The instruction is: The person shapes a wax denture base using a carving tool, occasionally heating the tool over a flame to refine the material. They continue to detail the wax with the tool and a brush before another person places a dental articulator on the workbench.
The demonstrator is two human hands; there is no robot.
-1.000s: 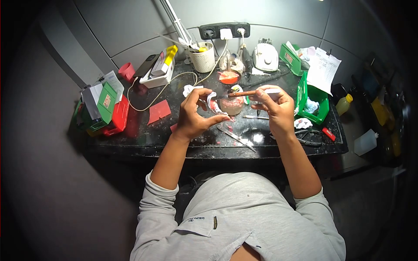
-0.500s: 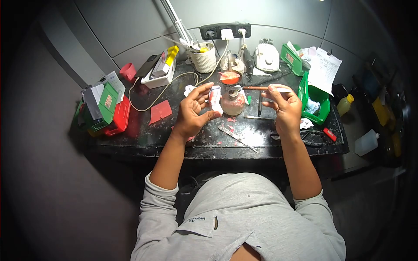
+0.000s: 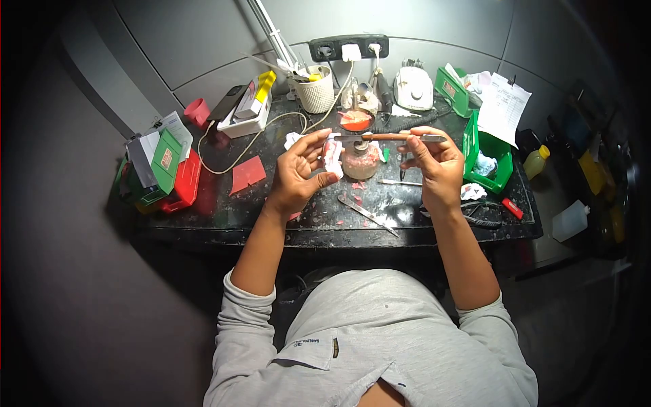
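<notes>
My left hand (image 3: 297, 171) holds a small white and pink piece (image 3: 331, 157) between thumb and fingers. My right hand (image 3: 441, 167) grips a wax knife with a brown handle (image 3: 386, 137); its metal blade points left, close to my left fingertips and over the white and pink piece. Below the knife stands a glass burner jar (image 3: 360, 163) with pinkish contents. Behind it is a round orange-red dish (image 3: 356, 121) holding pink pieces. A flat metal tool (image 3: 367, 216) lies on the black table in front, among pink scraps.
A pink sheet (image 3: 248, 175) and a red bin (image 3: 184, 183) are at left. Behind stand a white basket (image 3: 315, 93) and a white device (image 3: 414, 89). At right are a green bin (image 3: 498, 171), a paper list (image 3: 504, 108) and a red object (image 3: 513, 208).
The knife in my right hand has moved left, its blade now near my left fingertips. My right hand has shifted slightly left.
</notes>
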